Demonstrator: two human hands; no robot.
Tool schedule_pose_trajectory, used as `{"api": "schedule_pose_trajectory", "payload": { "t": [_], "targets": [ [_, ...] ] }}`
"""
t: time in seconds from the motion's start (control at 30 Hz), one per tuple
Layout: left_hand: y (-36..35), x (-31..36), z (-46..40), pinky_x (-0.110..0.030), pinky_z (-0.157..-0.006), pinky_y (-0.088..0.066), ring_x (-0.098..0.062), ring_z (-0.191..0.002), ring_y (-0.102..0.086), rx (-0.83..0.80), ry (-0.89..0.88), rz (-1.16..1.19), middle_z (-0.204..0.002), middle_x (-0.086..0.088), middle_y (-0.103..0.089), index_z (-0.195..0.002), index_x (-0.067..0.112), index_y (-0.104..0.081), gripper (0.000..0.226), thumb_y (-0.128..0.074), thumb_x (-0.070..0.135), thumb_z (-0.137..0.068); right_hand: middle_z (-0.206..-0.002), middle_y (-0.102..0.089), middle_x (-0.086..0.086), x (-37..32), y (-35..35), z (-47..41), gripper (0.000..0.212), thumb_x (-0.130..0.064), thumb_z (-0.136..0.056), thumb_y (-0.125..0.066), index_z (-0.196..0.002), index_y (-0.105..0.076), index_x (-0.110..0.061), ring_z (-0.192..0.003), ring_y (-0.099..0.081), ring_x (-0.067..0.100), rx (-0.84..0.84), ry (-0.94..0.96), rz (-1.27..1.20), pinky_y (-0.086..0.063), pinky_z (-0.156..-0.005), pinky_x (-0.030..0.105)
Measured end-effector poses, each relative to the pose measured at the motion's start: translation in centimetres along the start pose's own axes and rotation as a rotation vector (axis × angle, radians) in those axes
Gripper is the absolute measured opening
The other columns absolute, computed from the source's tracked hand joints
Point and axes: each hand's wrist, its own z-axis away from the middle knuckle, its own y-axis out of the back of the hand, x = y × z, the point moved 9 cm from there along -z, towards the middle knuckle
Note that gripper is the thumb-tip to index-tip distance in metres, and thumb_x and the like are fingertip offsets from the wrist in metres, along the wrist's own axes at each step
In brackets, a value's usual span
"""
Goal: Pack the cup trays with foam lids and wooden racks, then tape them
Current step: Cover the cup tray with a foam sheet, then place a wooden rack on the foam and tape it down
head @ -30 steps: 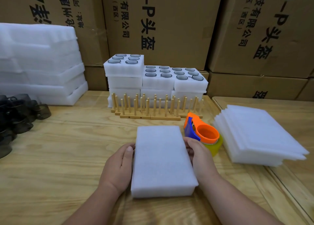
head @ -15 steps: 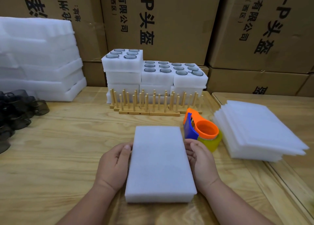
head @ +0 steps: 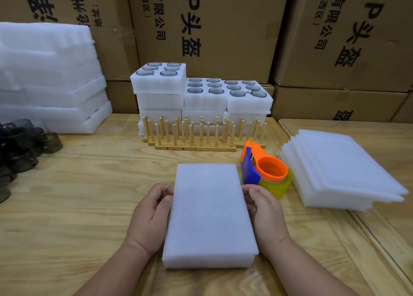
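Both hands are curling tighter than a second ago, fingers tucking against the covered tray's sides. That foam-lidded tray (head: 210, 215) is lying at lower centre of the frame, long axis running away from the person. Left hand (head: 149, 217) and right hand (head: 266, 215) are pressing its long edges from either side, neither nearer. Wooden racks (head: 201, 132) are waiting straight beyond its far end; tape dispenser (head: 266, 172) is sitting just right of the right hand, bare table (head: 89, 195) opening leftward.

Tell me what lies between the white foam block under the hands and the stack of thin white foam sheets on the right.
In the head view, the orange and blue tape dispenser with its yellowish roll.
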Motion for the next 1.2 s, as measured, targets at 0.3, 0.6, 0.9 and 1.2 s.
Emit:
{"api": "schedule_pose_trajectory", "payload": {
  "t": [0.3,0.6,0.9,1.2],
  "targets": [
    [0.0,0.4,0.2,-0.036,-0.061,-0.041,-0.005,-0.06,-0.051,0.005,0.029,0.014,-0.074,0.013,-0.063,-0.088,0.035,-0.06,0.026,-0.043,0.052,-0.076,-0.095,-0.075,0.019,0.2,-0.3,0.2,0.029,-0.007,-0.102,-0.051,-0.088,-0.075,-0.014,-0.08,-0.067,0.028,-0.025,-0.015,0.03,-0.051,-0.073,0.039],
    [0.8,-0.5,0.1,-0.039,-0.065,-0.043,-0.012,-0.061,-0.051,0.073,0.088,0.104,-0.066,0.008,-0.059,-0.083,0.032,-0.062,0.026,-0.044,0.05,-0.08,-0.079,-0.073,0.004,-0.1,-0.1,0.3,0.028,-0.008,-0.098,-0.057,-0.085,-0.074,-0.026,-0.065,-0.062,0.013,-0.052,-0.005,0.174,-0.048,-0.062,0.033],
    [2.7,-3.1,-2.1,-0.033,-0.064,-0.049,-0.007,-0.06,-0.058,0.194,0.258,0.188,-0.066,0.009,-0.061,-0.072,0.029,-0.064,0.025,-0.068,0.025,-0.097,-0.076,-0.052,-0.014,-2.7,1.6,0.7,0.012,-0.019,-0.087,-0.065,-0.082,-0.064,-0.03,-0.075,-0.054,0.009,-0.157,0.469,1.298,-0.042,-0.063,0.033],
    [3.1,-2.0,-10.8,-0.025,-0.063,-0.046,0.003,-0.062,-0.064,0.25,0.289,0.047,-0.074,0.019,-0.071,-0.085,0.027,-0.075,0.015,-0.073,0.04,-0.091,-0.078,-0.056,-0.01,-2.4,-0.2,0.4,0.013,-0.041,-0.085,-0.053,-0.08,-0.05,-0.03,-0.081,-0.052,0.008,-0.19,0.362,1.513,-0.042,-0.065,0.03]
  ]
}}
